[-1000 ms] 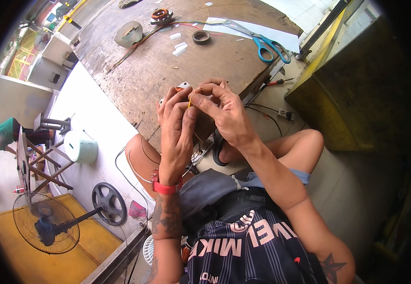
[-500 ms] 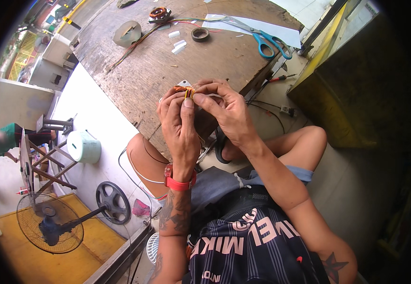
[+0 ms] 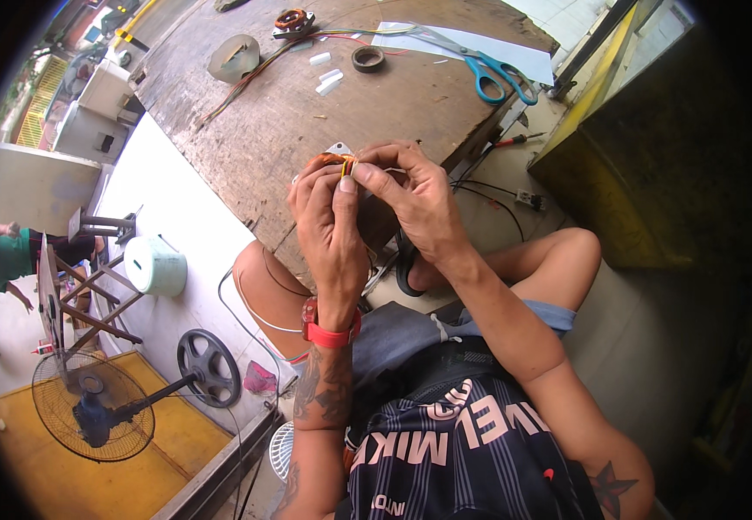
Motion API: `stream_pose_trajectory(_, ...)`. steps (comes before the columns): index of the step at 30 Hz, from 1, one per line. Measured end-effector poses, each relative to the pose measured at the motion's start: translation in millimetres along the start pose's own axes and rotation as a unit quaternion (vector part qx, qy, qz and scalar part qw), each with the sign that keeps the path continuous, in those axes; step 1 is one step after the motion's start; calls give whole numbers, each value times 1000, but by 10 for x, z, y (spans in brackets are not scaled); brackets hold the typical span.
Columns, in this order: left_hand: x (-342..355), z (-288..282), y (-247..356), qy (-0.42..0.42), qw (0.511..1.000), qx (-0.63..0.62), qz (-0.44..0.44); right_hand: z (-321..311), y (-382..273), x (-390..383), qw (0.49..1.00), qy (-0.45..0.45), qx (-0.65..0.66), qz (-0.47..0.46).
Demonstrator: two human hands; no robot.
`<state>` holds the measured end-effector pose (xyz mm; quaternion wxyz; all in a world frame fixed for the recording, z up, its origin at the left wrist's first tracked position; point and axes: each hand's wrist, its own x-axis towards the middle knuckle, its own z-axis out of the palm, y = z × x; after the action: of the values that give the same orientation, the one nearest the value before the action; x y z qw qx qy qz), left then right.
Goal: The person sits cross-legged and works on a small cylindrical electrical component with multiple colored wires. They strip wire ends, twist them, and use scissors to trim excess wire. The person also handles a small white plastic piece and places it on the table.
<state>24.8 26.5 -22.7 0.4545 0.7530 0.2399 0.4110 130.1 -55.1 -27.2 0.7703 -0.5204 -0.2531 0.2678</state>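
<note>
My left hand [image 3: 326, 221] grips a small motor part [image 3: 328, 159], an orange copper winding on a metal plate with a holed tab. Its thumb presses on short yellow and dark wires [image 3: 347, 168]. My right hand [image 3: 417, 208] pinches at these wires and some pale strands, its curled fingers meeting the left hand's. Farther back on the wooden bench [image 3: 211, 156] lie a second wound coil [image 3: 292, 23] with long coloured leads, a dark tape roll [image 3: 367, 60] and white tube pieces [image 3: 328, 85].
Teal scissors [image 3: 490, 80] lie on white paper [image 3: 527, 62]. A translucent piece [image 3: 233, 58] is at back left. Cables and a socket [image 3: 527, 198] sit below the bench's right side. A standing fan [image 3: 94, 403], lidded bucket [image 3: 155, 265] and person in green [image 3: 3, 260] are to my left.
My left thumb has risen onto the wires, and both hands stay together with fingertips shifted slightly. The person in green has moved their head and arm.
</note>
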Motion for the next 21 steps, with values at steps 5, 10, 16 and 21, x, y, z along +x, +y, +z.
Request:
stream_pose_trajectory(5,7,1,-2,0,1000,6,5,-2,-14,14,1000,1,-21,-4)
stream_pose_trajectory(10,7,-1,9,-1,1000,16,12,11,-31,-2,1000,3,-11,3)
stream_pose_trajectory(16,10,-10,13,-4,1000,23,13,-24,-42,22,1000,-6,-20,1)
stream_pose_trajectory(21,10,-23,32,-20,999,24,19,25,0,7,1000,7,15,-25)
